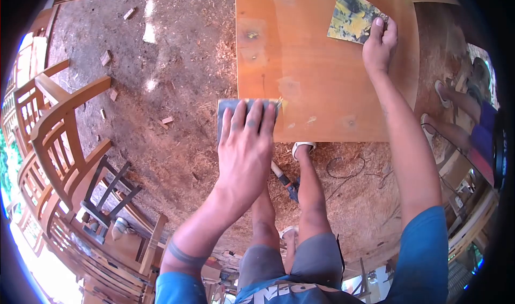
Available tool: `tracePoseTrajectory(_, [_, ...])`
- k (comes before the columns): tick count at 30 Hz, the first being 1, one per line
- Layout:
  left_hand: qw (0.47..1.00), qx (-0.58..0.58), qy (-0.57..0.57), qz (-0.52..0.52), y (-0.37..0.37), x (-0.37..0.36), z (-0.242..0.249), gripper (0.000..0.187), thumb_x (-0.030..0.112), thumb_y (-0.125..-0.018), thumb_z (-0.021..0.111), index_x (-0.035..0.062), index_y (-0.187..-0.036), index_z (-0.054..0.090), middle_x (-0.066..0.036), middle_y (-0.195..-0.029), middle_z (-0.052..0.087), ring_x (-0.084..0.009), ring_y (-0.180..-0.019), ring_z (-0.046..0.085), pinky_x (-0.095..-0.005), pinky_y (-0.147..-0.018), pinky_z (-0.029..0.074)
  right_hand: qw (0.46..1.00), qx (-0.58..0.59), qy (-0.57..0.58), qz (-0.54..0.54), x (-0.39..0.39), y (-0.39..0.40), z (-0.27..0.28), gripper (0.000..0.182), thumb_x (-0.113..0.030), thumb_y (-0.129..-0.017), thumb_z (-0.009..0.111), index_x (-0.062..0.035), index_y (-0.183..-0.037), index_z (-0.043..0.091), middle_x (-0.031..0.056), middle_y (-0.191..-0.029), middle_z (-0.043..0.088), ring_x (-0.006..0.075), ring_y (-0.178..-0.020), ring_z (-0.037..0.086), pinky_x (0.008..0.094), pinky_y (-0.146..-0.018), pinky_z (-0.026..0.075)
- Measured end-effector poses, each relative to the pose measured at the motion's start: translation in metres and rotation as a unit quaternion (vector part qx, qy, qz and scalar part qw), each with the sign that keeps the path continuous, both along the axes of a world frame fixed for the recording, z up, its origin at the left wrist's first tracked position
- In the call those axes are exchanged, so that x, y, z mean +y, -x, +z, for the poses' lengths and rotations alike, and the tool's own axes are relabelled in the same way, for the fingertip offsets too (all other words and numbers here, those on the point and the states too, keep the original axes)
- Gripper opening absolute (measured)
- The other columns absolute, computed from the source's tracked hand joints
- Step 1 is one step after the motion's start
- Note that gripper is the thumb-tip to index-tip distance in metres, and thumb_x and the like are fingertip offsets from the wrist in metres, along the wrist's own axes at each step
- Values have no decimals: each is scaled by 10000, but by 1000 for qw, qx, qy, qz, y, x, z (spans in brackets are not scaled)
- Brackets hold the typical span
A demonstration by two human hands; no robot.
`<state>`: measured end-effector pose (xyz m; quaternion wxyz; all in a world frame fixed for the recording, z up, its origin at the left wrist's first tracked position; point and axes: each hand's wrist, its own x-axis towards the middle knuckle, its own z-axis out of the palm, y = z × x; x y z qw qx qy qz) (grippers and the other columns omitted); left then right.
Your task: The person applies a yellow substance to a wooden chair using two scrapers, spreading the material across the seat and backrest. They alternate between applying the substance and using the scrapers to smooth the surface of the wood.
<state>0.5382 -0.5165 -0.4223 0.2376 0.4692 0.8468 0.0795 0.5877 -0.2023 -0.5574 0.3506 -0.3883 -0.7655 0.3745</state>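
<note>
My left hand (244,138) lies palm down over a flat blue-grey putty spreader (221,111), fingers stretched along it and pressing on it; the thumb is hidden. Yellowish putty shows at the spreader's right corner, by the left edge of an orange-brown wooden panel (316,84). The panel has pale filler patches and dark knots. Over the panel's upper right, my right hand (382,44) grips a square putty board (351,17) by its lower right corner, thumb on top. Yellow, black and grey smears cover that board.
Wooden chairs (67,116) stand on the left, beside a dark small frame (107,194). Wood offcuts (167,120) and shavings litter the floor. A power tool (292,188) lies by my legs, a cable (346,172) nearby. Another person's legs (458,105) are at the right.
</note>
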Motion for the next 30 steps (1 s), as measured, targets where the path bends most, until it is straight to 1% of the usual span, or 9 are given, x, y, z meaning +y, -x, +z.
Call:
tracePoseTrajectory(4, [999, -17, -49, -6, -19, 3, -18, 665, -11, -712, 622, 35, -1363, 494, -203, -1380, 470, -383, -1322, 416, -521, -1116, 307, 999, 23, -15, 17, -3, 2, 4, 308, -220, -979, 497, 53, -1113, 547, 98, -882, 644, 175, -788, 601, 317, -732, 486])
tracePoseTrajectory(9, [996, 34, -76, -10, -64, -39, -71, 775, 69, -660, 670, 50, -1406, 462, -201, -1459, 389, -411, -1335, 384, -553, -1106, 309, 1000, -25, -12, -7, 2, -4, -7, 304, -221, -995, 491, 56, -1090, 571, 86, -922, 658, 142, -823, 589, 305, -767, 474])
tracePoseTrajectory(13, [996, -49, 51, -46, -74, -52, -26, 526, 141, -831, 629, 63, -1342, 528, -198, -1383, 469, -395, -1313, 413, -549, -1108, 296, 1000, -9, -27, -10, 5, -2, -9, 313, -230, -976, 513, 55, -1095, 562, 85, -862, 642, 163, -771, 588, 318, -723, 477])
tracePoseTrajectory(17, [999, -22, 36, -5, -21, -13, 6, 535, 60, -794, 608, 41, -1323, 528, -204, -1332, 500, -402, -1280, 436, -552, -1093, 312, 1000, -11, -21, -16, -1, 3, 1, 331, -252, -970, 515, 47, -1104, 560, 105, -868, 653, 199, -776, 611, 343, -726, 486])
tracePoseTrajectory(18, [1000, 19, -6, -24, -3, 4, 2, 498, 63, -753, 609, -31, -1236, 537, -236, -1212, 509, -451, -1202, 481, -578, -1033, 362, 1000, -17, -7, -21, -4, 2, 3, 330, -252, -969, 516, 46, -1103, 560, 107, -872, 654, 201, -780, 611, 344, -730, 485])
tracePoseTrajectory(19, [997, 67, -37, -14, 11, 21, -7, 418, 48, -740, 606, -39, -1147, 561, -217, -1130, 546, -418, -1153, 513, -550, -995, 400, 999, -23, -6, -21, -5, 2, 3, 317, -236, -979, 505, 51, -1101, 563, 101, -892, 653, 183, -799, 604, 330, -750, 481])
tracePoseTrajectory(25, [1000, -2, 14, 10, 36, 63, -33, 238, 67, -715, 669, -42, -926, 647, -190, -1014, 605, -369, -1051, 580, -500, -901, 448, 999, 8, -31, 7, 3, -3, -9, 284, -198, -1000, 480, 58, -1085, 570, 67, -898, 639, 127, -813, 571, 299, -756, 469])
tracePoseTrajectory(28, [1000, 5, 13, -6, 1, 37, -34, 297, 75, -704, 680, -48, -972, 641, -188, -1041, 599, -395, -1069, 568, -539, -918, 432, 999, 23, -26, -3, 5, -3, -14, 280, -194, -998, 483, 57, -1083, 572, 64, -888, 640, 127, -811, 571, 299, -753, 469])
tracePoseTrajectory(30, [1000, -11, 29, -6, -21, 16, -31, 404, 80, -726, 654, -34, -1110, 601, -190, -1142, 576, -411, -1120, 531, -557, -960, 407, 1000, 12, -26, -8, 6, -2, -12, 278, -192, -995, 489, 56, -1087, 573, 76, -897, 650, 138, -821, 582, 303, -765, 473])
